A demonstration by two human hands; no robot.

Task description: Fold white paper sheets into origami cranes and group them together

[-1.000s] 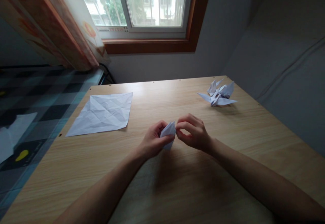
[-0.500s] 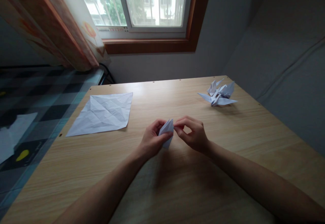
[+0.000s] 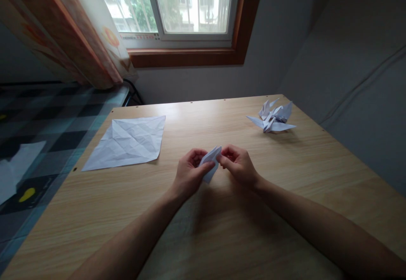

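A small piece of folded white paper [image 3: 209, 164] is held just above the table, its pointed tips upward. My left hand [image 3: 191, 169] is closed on its left side, with the thumb across the front face. On the right edge, the thumb and fingers of my right hand [image 3: 238, 164] pinch the paper near its upper tips. The fingertips behind the paper are partly hidden.
A creased white paper sheet [image 3: 130, 141] lies flat on the wooden table [image 3: 152, 237] at the left. Folded paper cranes [image 3: 272, 117] sit together at the back right. Beside the table, a checked bed cover [image 3: 63, 111] carries more white paper [image 3: 27, 157].
My right hand has come closer to the paper, its fingers now curled in at the right edge. The folded paper has tilted slightly to the right.
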